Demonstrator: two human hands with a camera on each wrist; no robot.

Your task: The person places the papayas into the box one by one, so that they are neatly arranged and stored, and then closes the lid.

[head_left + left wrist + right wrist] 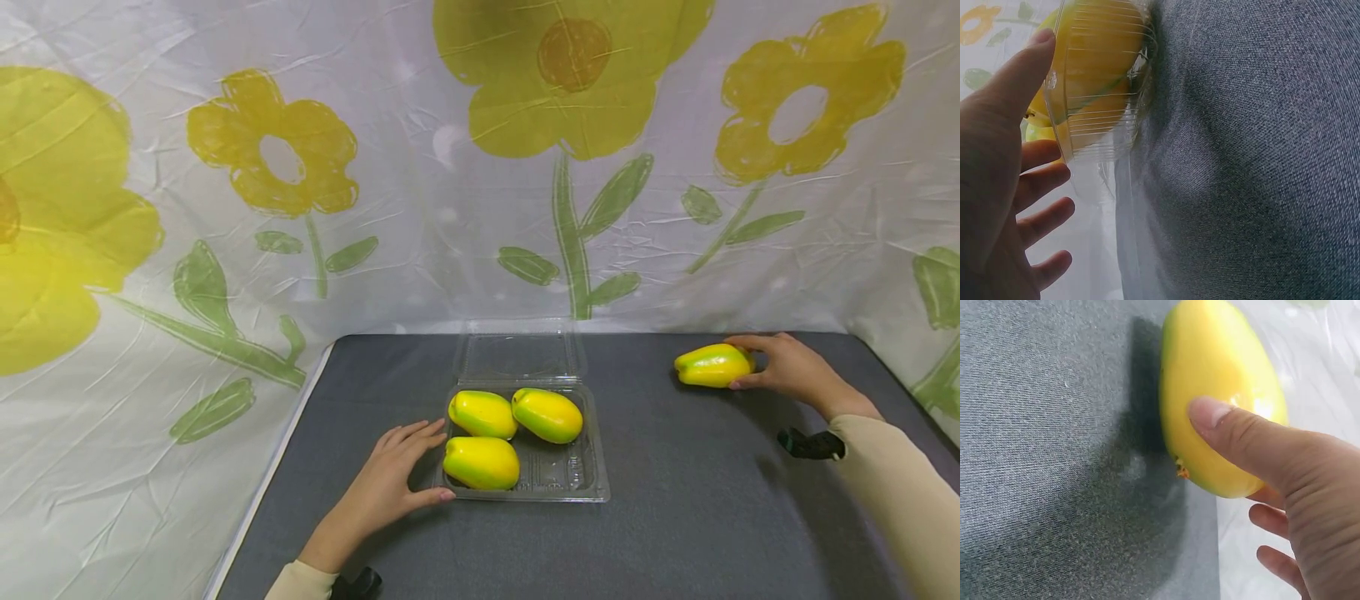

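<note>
My right fingers (1241,434) pinch the fruit (705,367), 2 o'clock of the box (525,495); probably light, stiff, slippery, so grip mid-body. Left fingers (1047,220) spread, empty, 9 o'clock.

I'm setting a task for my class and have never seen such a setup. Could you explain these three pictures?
There is no machine here: a person works bare-handed. The wide picture comes from a camera on the head, looking forward and down; the other two come from cameras on the left and right wrists. On the dark grey surface stands an open clear plastic box holding three yellow-green fruits. The left hand is at the box's left edge; the right hand holds a fourth fruit.
</note>
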